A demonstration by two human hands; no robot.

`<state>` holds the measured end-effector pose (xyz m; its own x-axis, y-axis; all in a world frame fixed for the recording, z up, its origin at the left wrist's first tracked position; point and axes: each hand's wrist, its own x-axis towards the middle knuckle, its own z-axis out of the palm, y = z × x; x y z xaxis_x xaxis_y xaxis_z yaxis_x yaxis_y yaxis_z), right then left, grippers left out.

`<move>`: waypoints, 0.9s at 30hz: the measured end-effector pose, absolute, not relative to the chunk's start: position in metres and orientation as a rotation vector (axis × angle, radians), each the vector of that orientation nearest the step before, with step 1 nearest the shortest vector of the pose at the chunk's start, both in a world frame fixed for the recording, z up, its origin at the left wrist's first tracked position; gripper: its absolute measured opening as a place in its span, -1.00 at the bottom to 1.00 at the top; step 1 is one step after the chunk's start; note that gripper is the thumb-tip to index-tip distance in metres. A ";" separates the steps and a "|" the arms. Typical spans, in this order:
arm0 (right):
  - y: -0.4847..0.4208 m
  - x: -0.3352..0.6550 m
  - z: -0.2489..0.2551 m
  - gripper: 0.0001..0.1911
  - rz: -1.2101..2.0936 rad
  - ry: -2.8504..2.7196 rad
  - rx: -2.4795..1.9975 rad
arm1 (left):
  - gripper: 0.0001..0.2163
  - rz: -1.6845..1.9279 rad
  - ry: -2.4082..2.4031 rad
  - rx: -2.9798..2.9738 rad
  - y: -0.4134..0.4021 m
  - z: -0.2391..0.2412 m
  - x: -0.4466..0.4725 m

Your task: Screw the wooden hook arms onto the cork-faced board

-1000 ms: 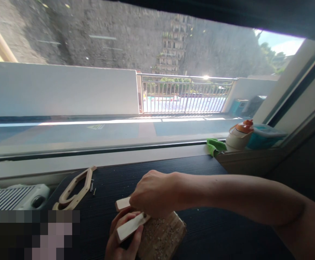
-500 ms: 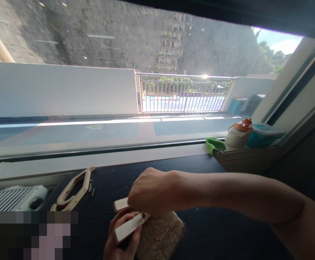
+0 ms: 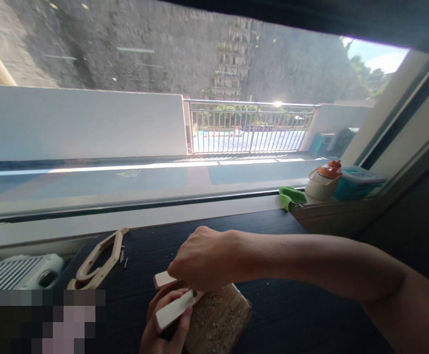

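While the left hand (image 3: pixel 154 334) grips a pale wooden bar (image 3: pixel 174 309) between thumb and fingers at lower centre of the frame, the right hand (image 3: pixel 203 258) curls closed just above; I cannot tell what, if anything, it holds. Beside the bar lies a speckled wooden block (image 3: pixel 218 319), and a second pale wooden end (image 3: pixel 164 279) juts out left of the right hand. On the dark bench (image 3: pixel 288 314), toward lower left, rest an angular wooden frame (image 3: pixel 117 247) and some screws (image 3: pixel 126 263). A green cloth (image 3: pixel 291 197) and an orange-topped bottle (image 3: pixel 321 188) sit at centre right.
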<state>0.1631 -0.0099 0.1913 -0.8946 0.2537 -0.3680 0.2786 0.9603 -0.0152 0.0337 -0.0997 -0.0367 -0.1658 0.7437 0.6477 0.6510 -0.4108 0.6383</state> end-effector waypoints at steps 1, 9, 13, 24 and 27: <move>-0.011 0.163 0.193 -0.83 -0.096 2.746 0.358 | -0.78 1.634 1.659 1.974 -0.100 -0.036 0.034; -0.006 0.163 0.188 -0.86 -0.131 2.737 0.357 | -0.78 1.645 1.641 1.968 -0.101 -0.033 0.035; -0.004 0.164 0.183 -0.84 -0.115 2.712 0.435 | -0.78 1.644 1.621 1.985 -0.099 -0.035 0.035; -0.014 0.162 0.197 -0.81 -0.086 2.706 0.337 | -0.79 1.636 1.661 1.977 -0.100 -0.033 0.034; -0.009 0.160 0.194 -0.80 -0.106 2.706 0.331 | -0.78 1.666 1.626 1.988 -0.100 -0.035 0.033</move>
